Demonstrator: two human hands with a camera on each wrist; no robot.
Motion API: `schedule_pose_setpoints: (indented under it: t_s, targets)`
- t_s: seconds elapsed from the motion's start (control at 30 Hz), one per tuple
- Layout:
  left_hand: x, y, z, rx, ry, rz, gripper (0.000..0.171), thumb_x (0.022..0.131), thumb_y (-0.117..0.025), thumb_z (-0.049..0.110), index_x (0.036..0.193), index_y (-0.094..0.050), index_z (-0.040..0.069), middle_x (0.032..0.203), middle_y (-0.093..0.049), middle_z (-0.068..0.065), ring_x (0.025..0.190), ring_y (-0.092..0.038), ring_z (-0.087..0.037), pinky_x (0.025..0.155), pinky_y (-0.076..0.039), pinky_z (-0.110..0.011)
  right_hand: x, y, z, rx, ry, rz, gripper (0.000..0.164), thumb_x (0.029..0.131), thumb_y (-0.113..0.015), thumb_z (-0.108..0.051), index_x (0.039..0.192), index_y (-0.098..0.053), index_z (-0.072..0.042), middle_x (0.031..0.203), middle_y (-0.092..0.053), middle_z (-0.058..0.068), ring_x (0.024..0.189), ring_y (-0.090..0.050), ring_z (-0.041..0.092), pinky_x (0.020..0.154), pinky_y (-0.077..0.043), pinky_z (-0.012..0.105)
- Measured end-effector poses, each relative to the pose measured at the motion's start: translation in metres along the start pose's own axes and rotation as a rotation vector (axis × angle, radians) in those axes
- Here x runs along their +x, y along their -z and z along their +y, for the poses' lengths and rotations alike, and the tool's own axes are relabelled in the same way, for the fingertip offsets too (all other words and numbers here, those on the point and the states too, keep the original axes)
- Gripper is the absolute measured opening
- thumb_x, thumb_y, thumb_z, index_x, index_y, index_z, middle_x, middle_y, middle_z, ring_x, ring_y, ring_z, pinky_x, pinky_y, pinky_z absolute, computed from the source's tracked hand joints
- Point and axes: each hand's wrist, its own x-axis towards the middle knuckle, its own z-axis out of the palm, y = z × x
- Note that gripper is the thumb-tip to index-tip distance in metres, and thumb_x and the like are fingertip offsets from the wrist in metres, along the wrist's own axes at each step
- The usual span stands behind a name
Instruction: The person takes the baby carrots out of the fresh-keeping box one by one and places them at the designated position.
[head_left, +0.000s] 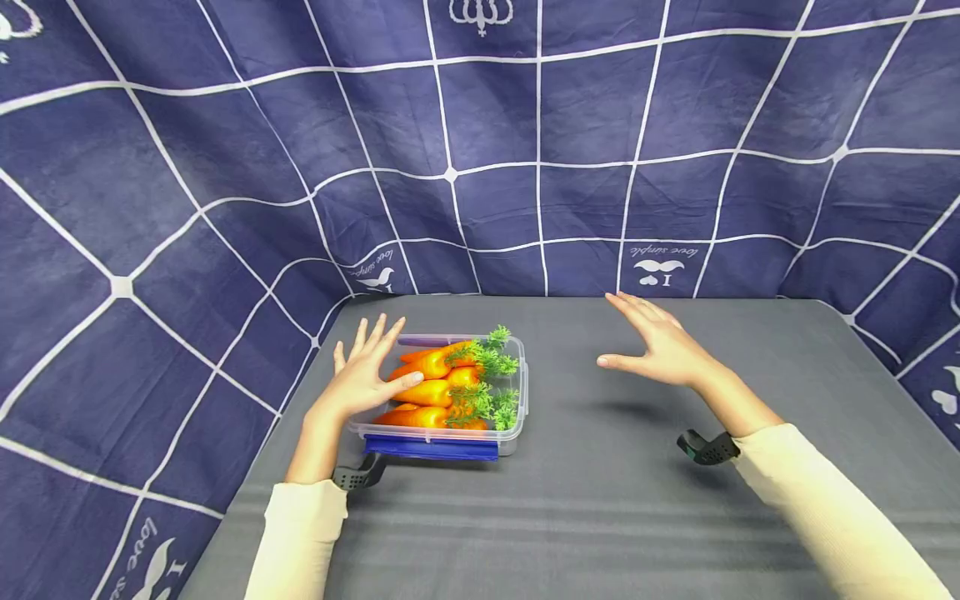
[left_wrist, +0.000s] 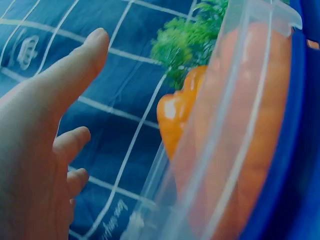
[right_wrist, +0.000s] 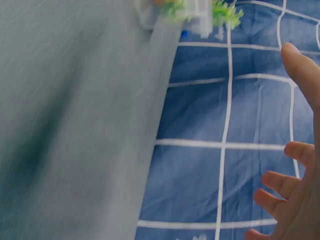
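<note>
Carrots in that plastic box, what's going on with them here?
A person has both hands raised and is gripping nothing. The left hand, fingers spread, is by the left end of the clear box, apart from it in the left wrist view. The carrots lie inside, leafy tops toward the right. The right hand hovers over the grey table, off to the box's right.

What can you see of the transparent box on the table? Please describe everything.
The box looks like clear plastic, rectangular, with a rim and a blue strip along its near side. It sits upright on the grey table, left of centre, its top apparently uncovered. Several orange carrots lie inside, green leaves toward the right end. The left hand is over its left part, apparently not touching.
</note>
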Motion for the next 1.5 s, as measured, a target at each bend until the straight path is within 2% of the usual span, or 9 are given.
schedule_pose_setpoints:
  t_s: [0.2,0.4,0.57,0.67,0.73,0.87,0.93,1.1,1.5]
  targets:
    - [-0.016,-0.005,-0.024,-0.194,0.022,0.084,0.083,0.089,-0.065,0.045,0.156,-0.023,0.020,0.161,-0.011,-0.018,0.147,0.000,-0.039,0.108,0.000,-0.070,0.022,-0.017,-0.024,0.100,0.105,-0.005,0.087,0.081,-0.076,-0.046,0.149,-0.037,-0.009,0.149,-0.040,0.015,0.138,-0.033,0.036,0.109,-0.027,0.056]
    - [-0.028,-0.018,-0.044,-0.368,0.031,0.175,0.071,0.094,-0.063,0.029,0.154,-0.030,0.011,0.158,-0.022,-0.019,0.144,-0.018,-0.039,0.112,-0.014,-0.061,0.044,-0.035,-0.054,0.171,0.158,-0.038,0.078,0.083,-0.074,-0.044,0.145,-0.044,-0.009,0.145,-0.045,0.013,0.136,-0.035,0.032,0.110,-0.029,0.053]
    - [-0.036,-0.028,-0.048,-0.576,0.107,0.180,0.068,0.096,-0.062,0.021,0.153,-0.028,0.008,0.155,-0.029,-0.020,0.141,-0.027,-0.038,0.114,-0.018,-0.056,0.062,-0.052,-0.078,0.206,0.194,-0.059,0.075,0.083,-0.073,-0.044,0.144,-0.046,-0.009,0.144,-0.047,0.012,0.135,-0.038,0.030,0.110,-0.031,0.050]
    - [-0.039,-0.034,-0.049,-0.702,0.130,0.178,0.066,0.096,-0.061,0.015,0.152,-0.029,0.006,0.153,-0.030,-0.022,0.141,-0.028,-0.038,0.114,-0.019,-0.053,0.072,-0.061,-0.092,0.222,0.205,-0.082,0.075,0.084,-0.072,-0.045,0.145,-0.046,-0.010,0.144,-0.047,0.011,0.135,-0.039,0.028,0.109,-0.032,0.049]
    - [-0.040,-0.037,-0.050,-0.779,0.109,0.183,0.064,0.095,-0.060,0.008,0.150,-0.029,0.002,0.154,-0.029,-0.023,0.141,-0.026,-0.039,0.114,-0.019,-0.053,0.079,-0.066,-0.101,0.233,0.217,-0.100,0.073,0.084,-0.072,-0.045,0.144,-0.047,-0.010,0.144,-0.047,0.010,0.134,-0.039,0.028,0.109,-0.032,0.048]
    - [-0.044,-0.045,-0.053,-0.911,0.019,0.194,0.064,0.090,-0.057,-0.007,0.147,-0.027,-0.007,0.155,-0.024,-0.027,0.142,-0.022,-0.043,0.111,-0.019,-0.058,0.093,-0.078,-0.119,0.250,0.253,-0.135,0.069,0.086,-0.070,-0.044,0.142,-0.049,-0.010,0.141,-0.050,0.010,0.132,-0.041,0.027,0.109,-0.033,0.045]
    - [-0.045,-0.049,-0.055,-0.953,-0.031,0.192,0.066,0.087,-0.056,-0.012,0.146,-0.024,-0.010,0.154,-0.022,-0.029,0.141,-0.019,-0.046,0.110,-0.016,-0.061,0.101,-0.083,-0.127,0.255,0.276,-0.153,0.066,0.086,-0.069,-0.043,0.140,-0.052,-0.009,0.139,-0.051,0.010,0.131,-0.043,0.027,0.109,-0.034,0.044]
    - [-0.048,-0.055,-0.061,-0.986,-0.091,0.181,0.071,0.085,-0.058,-0.014,0.146,-0.023,-0.009,0.154,-0.021,-0.031,0.141,-0.016,-0.049,0.111,-0.009,-0.064,0.119,-0.094,-0.145,0.240,0.299,-0.218,0.060,0.088,-0.067,-0.041,0.136,-0.055,-0.007,0.137,-0.053,0.011,0.128,-0.046,0.027,0.108,-0.036,0.042]
    - [-0.050,-0.060,-0.066,-1.000,-0.095,0.195,0.079,0.081,-0.062,-0.014,0.148,-0.022,-0.005,0.155,-0.020,-0.028,0.141,-0.018,-0.048,0.111,-0.009,-0.065,0.148,-0.122,-0.168,0.154,0.280,-0.359,0.053,0.090,-0.066,-0.030,0.133,-0.057,0.000,0.126,-0.061,0.017,0.115,-0.056,0.029,0.101,-0.042,0.039]
